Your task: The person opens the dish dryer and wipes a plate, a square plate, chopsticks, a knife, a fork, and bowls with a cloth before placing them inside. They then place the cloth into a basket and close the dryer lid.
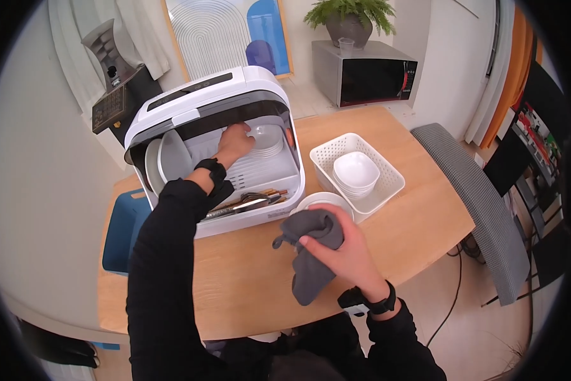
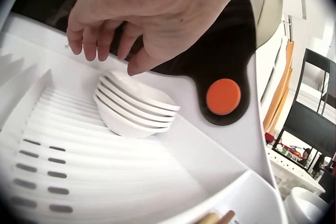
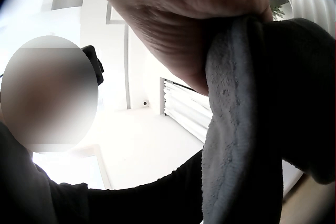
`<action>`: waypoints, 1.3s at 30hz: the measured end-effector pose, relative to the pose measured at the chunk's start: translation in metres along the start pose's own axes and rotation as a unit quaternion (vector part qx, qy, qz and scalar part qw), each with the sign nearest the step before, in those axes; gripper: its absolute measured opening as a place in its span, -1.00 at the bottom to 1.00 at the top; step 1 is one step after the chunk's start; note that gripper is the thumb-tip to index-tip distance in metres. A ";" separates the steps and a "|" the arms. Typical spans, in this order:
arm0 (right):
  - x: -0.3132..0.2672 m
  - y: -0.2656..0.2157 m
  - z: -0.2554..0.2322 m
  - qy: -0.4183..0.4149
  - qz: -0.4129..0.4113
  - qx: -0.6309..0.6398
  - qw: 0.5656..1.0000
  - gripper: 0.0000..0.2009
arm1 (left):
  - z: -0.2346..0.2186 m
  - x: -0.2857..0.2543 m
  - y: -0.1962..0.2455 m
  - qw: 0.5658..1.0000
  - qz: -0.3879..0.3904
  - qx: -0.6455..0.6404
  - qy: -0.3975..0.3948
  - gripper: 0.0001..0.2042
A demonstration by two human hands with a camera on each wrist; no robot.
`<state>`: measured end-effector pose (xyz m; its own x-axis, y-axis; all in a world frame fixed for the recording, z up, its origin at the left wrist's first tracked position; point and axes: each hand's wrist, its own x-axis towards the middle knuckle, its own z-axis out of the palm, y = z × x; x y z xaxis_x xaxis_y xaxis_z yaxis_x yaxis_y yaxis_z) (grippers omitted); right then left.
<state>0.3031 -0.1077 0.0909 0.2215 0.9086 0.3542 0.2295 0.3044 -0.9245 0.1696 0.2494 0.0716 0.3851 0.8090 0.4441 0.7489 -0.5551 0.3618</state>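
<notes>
My left hand (image 1: pixel 236 140) reaches inside a white dish dryer (image 1: pixel 212 76) whose dark lid is raised. In the left wrist view, its loosely bent fingers (image 2: pixel 107 37) hover at the upper rim of a stack of several small white dishes (image 2: pixel 134 106), with nothing between them and the thumb. The stack leans on the ribbed rack (image 2: pixel 68 155). My right hand (image 1: pixel 345 254) grips a dark grey cloth (image 1: pixel 314 247), bunched and hanging over the table in front of the dryer. Behind the cloth, partly hidden by it, stand white bowls (image 1: pixel 330 202).
A white perforated basket (image 1: pixel 387 190) holds stacked square bowls (image 1: pixel 356 171) on the right of the wooden table (image 1: pixel 425 216). Plates (image 1: pixel 173 159) stand in the dryer's left side, cutlery (image 1: pixel 250 203) along its front. A blue bin (image 1: pixel 123 232) is at the left.
</notes>
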 end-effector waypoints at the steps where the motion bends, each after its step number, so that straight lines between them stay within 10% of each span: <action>1: 0.001 -0.004 -0.008 0.032 -0.011 -0.002 0.999 -0.53 | -0.014 -0.009 0.015 0.999 0.007 -0.012 -0.031 -0.79; 11: 0.082 0.036 -0.129 0.365 -0.120 -0.116 0.916 -0.56 | -0.024 -0.071 0.154 0.973 0.118 -0.072 -0.184 -0.81; 24: 0.083 0.072 -0.159 0.156 -0.050 -0.400 0.902 -0.52 | 0.034 -0.030 0.221 0.928 0.107 0.115 -0.339 -0.72; 39: 0.084 0.075 -0.157 0.206 -0.033 -0.358 0.910 -0.51 | 0.011 -0.047 0.207 0.979 0.149 0.056 -0.123 -0.74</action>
<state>0.4878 -0.0541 0.0737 0.4869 0.6663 0.5648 0.7813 -0.0432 -0.6227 0.3122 0.0988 0.1169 0.7040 0.6436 0.3001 0.6326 -0.7604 0.1469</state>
